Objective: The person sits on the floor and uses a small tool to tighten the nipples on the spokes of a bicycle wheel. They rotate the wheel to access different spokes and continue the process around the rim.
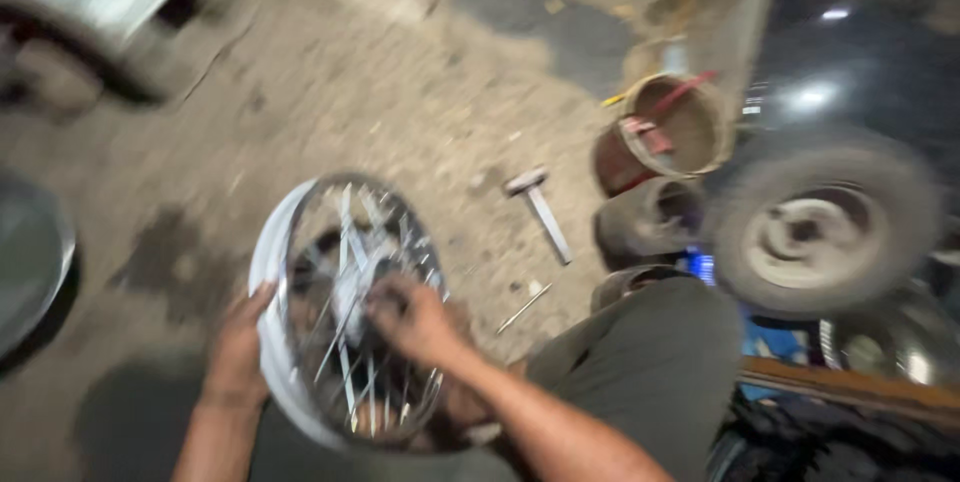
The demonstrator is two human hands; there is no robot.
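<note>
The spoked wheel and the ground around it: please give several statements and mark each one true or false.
1. The left hand holds the rim of the spoked wheel. True.
2. The right hand rests on the hammer. False: it reaches among the spokes at the hub; the hammer lies apart on the ground.
3. A small tyred wheel is at the right. True.
4. The spoked wheel has a tyre on it. False: its rim is bare.

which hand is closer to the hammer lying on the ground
Right. The right hand is at the hub of the spoked wheel, on the side toward the hammer. The left hand grips the wheel's far rim, further from it.
</note>
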